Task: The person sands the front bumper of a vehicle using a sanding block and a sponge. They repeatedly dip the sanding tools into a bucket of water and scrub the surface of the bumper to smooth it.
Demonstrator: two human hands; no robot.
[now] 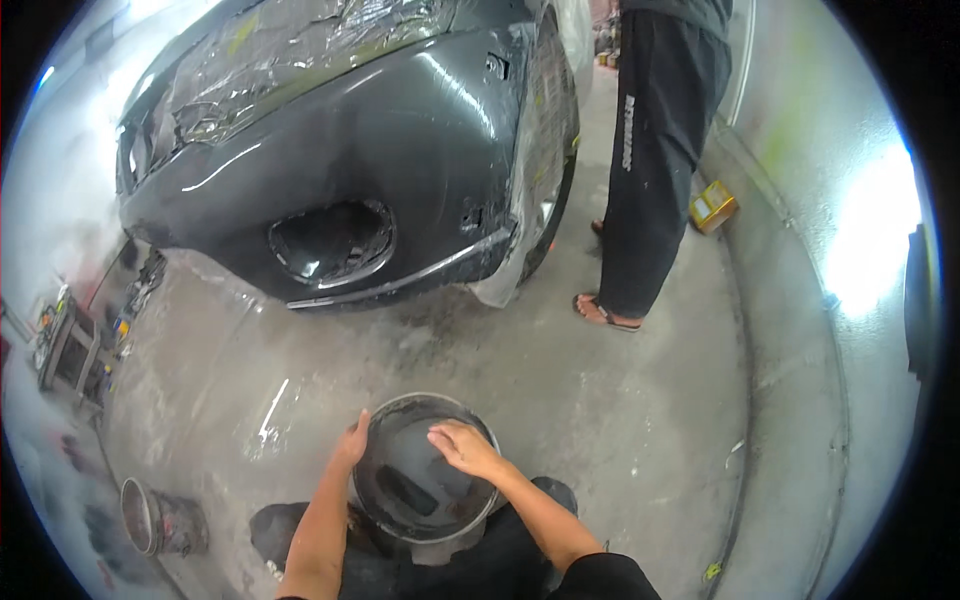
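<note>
A round dark bucket (372, 508) stands between my knees, with greyish liquid in it. My left hand (352, 440) is at its left rim, thumb up and the other fingers partly hidden along the side. Over the bucket's right half is my right hand (466, 449), its slightly bent fingers reaching toward the middle, nothing visible in them. A dark oblong shape (408, 490) shows in the lower part of the bucket; I cannot tell whether it is a thing or a reflection.
Ahead is a dark grey car body (420, 150), partly masked with plastic sheeting (300, 50). To its right stands a person in black trousers (650, 170) and sandals. A yellow container (713, 207) is by the right wall. A dirty bucket (165, 520) sits at lower left.
</note>
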